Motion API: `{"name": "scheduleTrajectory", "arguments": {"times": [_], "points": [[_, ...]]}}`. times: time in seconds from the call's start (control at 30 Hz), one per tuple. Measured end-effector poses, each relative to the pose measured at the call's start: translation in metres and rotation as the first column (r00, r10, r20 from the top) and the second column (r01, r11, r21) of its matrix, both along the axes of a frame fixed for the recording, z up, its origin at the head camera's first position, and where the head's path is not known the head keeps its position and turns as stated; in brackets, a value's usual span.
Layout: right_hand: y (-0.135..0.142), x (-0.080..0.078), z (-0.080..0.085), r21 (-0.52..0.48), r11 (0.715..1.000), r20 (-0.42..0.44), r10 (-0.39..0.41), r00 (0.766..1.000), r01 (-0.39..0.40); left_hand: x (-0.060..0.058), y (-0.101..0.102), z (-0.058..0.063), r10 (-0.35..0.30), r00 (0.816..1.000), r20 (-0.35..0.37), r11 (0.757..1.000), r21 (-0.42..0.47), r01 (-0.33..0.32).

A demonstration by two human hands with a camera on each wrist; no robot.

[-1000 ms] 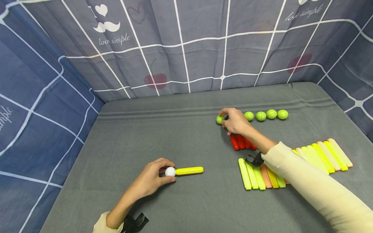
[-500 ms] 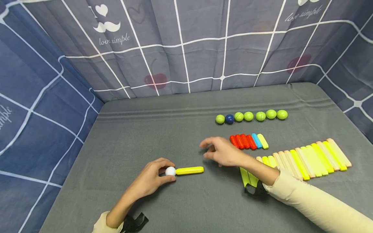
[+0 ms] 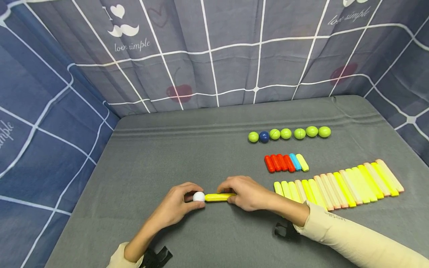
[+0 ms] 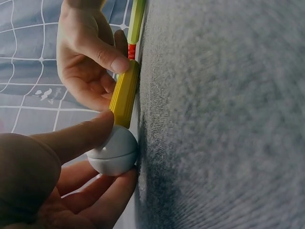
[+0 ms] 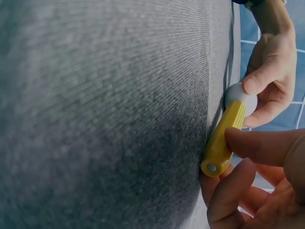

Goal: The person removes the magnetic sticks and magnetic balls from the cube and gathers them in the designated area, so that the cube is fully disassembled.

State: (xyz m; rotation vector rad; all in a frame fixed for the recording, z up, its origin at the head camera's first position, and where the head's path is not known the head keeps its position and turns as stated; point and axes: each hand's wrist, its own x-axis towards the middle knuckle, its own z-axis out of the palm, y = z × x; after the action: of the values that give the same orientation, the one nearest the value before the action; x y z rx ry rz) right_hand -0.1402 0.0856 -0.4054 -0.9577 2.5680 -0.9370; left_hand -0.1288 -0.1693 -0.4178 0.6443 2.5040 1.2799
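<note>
Between the thumb and fingers of my left hand, a smooth white ball with a seam rests on the grey cloth. One end of a ribbed yellow magnetic stick touches the ball; the stick lies flat, pointing right. My right hand pinches the stick's other end between thumb and fingers. A round metal spot shows on that end of the yellow stick in the right wrist view. The left wrist view shows the white ball between the left thumb and fingertips.
Green balls and one dark blue ball form a row at the back right. In front lie short red sticks, a blue stick and a short yellow-green one. Longer yellow and pinkish sticks lie side by side at right.
My right hand has left the left end of the ball row, moved forward and left, and taken hold of the yellow stick. Ball and stick have shifted slightly right with the left hand.
</note>
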Motion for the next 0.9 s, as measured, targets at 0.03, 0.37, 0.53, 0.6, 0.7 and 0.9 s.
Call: {"name": "scheduleTrajectory", "arguments": {"times": [0.03,0.37,0.53,0.6,0.7,0.9], "points": [[-0.001,0.000,0.000,0.004,1.000,-0.001,0.003,1.000,-0.003,0.000,0.000,0.000,0.000,1.000,0.003,1.000,0.006,0.000],[0.012,-0.002,0.007,0.009,1.000,0.062,0.029,0.998,-0.030,-0.002,-0.006,-0.001,-0.011,1.000,0.014,1.000,0.020,0.011],[0.035,0.000,0.013,-0.072,0.997,0.147,-0.017,0.989,0.028,-0.004,-0.011,0.000,0.016,0.999,0.039,0.999,0.036,-0.017],[0.041,0.001,0.016,-0.117,0.993,0.177,-0.009,0.984,0.030,-0.004,-0.011,0.000,0.018,0.999,0.051,0.999,0.041,-0.020],[0.049,0.005,0.017,-0.155,0.988,0.194,0.013,0.981,0.018,-0.003,-0.011,0.000,0.022,0.997,0.069,0.999,0.047,-0.026],[0.058,0.017,0.021,-0.164,0.986,0.299,0.015,0.954,0.036,-0.002,-0.011,-0.001,0.027,0.996,0.085,0.998,0.056,-0.032]]}}
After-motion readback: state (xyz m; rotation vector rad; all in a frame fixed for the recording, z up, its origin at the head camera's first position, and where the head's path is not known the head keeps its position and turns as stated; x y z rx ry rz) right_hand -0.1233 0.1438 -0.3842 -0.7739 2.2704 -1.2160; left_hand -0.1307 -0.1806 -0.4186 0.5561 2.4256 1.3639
